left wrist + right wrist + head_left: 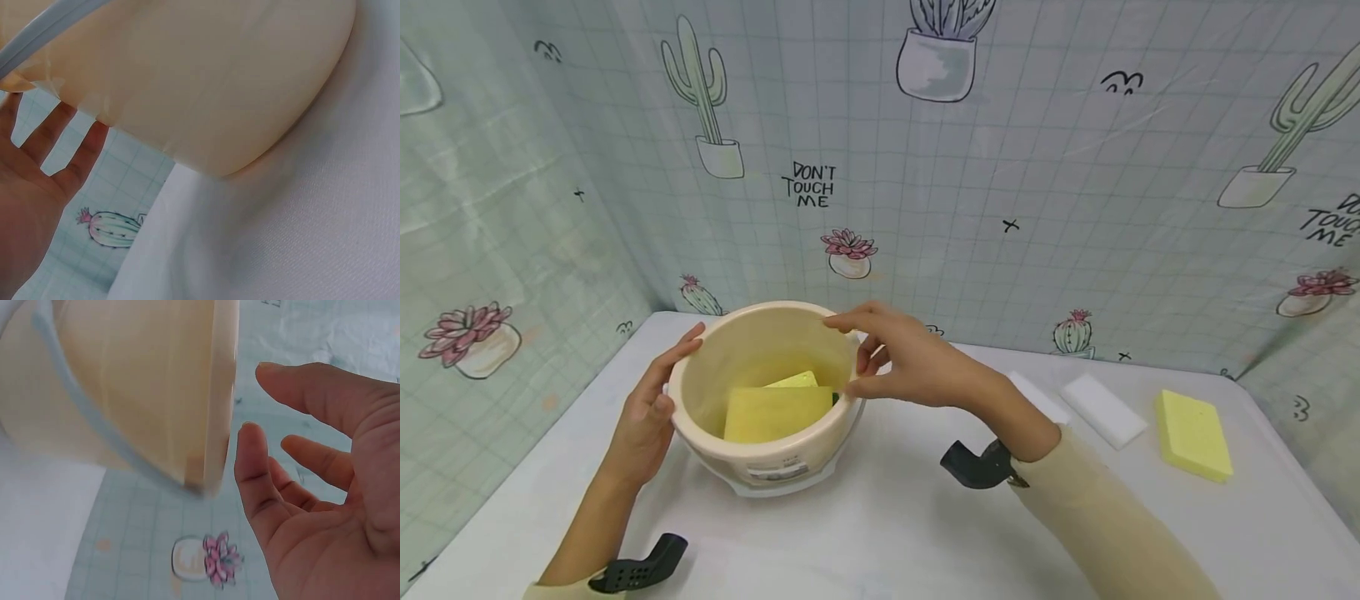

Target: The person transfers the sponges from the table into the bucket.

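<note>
A cream plastic bucket (745,450) stands on the table, its pale handle (790,486) hanging down at the front. Inside are a yellow sponge (778,414), a lighter yellow block (795,380) behind it and a small dark bit of something mostly hidden. My left hand (643,425) rests along the bucket's left side, fairly straight fingers (87,153) touching its outer wall. At the right rim is my right hand (910,358), thumb and forefinger spread. In the right wrist view that hand (325,481) is apart from the bucket and holds nothing.
To the right on the white table (910,517) lie a yellow sponge block (1193,435), a white block (1103,410) and another white piece (1037,396) partly behind my right forearm. A cactus-print curtain (1015,275) hangs close behind the table and at its sides.
</note>
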Demonstrator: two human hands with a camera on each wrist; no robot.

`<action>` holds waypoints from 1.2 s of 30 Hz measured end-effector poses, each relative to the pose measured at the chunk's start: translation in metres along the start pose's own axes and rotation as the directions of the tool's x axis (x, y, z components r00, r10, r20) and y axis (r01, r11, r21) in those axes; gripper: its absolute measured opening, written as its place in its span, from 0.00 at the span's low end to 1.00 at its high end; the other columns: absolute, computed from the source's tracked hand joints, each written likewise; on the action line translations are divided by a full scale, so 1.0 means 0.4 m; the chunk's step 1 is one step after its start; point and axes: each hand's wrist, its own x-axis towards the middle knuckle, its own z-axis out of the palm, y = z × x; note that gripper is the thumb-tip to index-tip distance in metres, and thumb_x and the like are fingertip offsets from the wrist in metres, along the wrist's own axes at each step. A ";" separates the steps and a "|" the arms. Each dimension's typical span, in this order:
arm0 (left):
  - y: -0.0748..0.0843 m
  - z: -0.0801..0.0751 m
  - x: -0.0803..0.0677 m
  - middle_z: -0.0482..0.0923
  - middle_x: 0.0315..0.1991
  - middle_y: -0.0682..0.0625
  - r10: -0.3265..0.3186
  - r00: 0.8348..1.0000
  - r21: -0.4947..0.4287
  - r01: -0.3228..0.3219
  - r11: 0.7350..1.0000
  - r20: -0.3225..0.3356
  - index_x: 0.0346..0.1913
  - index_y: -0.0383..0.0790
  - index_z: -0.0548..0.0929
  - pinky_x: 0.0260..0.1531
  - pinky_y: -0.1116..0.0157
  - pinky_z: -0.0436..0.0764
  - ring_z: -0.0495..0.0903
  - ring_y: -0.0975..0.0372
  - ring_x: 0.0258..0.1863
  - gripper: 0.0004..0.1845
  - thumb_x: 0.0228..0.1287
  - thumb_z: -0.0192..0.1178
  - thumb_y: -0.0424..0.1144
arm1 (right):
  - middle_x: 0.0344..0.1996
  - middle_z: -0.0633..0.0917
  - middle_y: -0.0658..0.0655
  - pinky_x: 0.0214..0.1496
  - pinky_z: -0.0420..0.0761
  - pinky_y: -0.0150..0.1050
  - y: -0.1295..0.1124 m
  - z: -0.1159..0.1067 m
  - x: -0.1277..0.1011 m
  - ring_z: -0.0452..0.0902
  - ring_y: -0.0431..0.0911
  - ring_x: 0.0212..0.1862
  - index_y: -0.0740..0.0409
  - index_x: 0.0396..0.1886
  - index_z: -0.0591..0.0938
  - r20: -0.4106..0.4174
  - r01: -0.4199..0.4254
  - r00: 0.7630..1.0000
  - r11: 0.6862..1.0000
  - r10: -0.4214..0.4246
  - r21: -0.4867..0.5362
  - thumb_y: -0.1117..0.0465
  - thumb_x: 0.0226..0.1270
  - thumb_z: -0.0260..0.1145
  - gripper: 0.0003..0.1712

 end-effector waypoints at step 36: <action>-0.016 -0.007 -0.001 0.49 0.75 0.49 0.003 1.000 -0.015 -0.003 1.000 0.002 0.71 0.38 0.62 0.61 0.73 0.64 0.47 0.57 0.73 0.35 0.68 0.56 0.53 | 0.50 0.81 0.56 0.46 0.79 0.30 0.348 -0.027 -0.388 0.78 0.42 0.42 0.54 0.61 0.76 -0.465 -0.371 0.834 0.926 0.298 -0.073 0.55 0.62 0.70 0.27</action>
